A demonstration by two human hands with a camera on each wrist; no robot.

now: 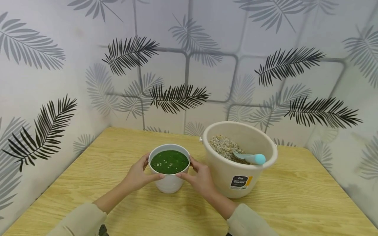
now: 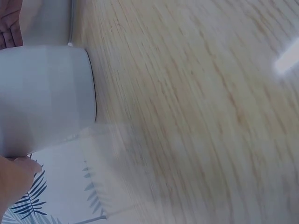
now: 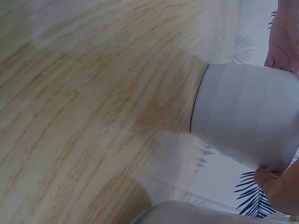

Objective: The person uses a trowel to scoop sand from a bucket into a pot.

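Observation:
A white pot (image 1: 169, 184) stands upright on the wooden table. Dark green material (image 1: 169, 162) with a few pale specks fills it to just below the rim; whether this is liquid or solid I cannot tell. My left hand (image 1: 139, 174) grips the pot's left side, its thumb at the near rim and its fingers around the wall. On the opposite side my right hand (image 1: 202, 177) holds it the same way. Both wrist views show the smooth pot wall (image 2: 46, 93) close up, with its base at the table surface.
Close to my right hand stands a large beige bucket (image 1: 220, 177) with a dark label. Grainy gravel (image 1: 225, 147) lies inside it, and a scoop (image 1: 251, 158) with a turquoise handle end rests there. A leaf-patterned wall (image 1: 165, 72) borders the table (image 1: 301, 196).

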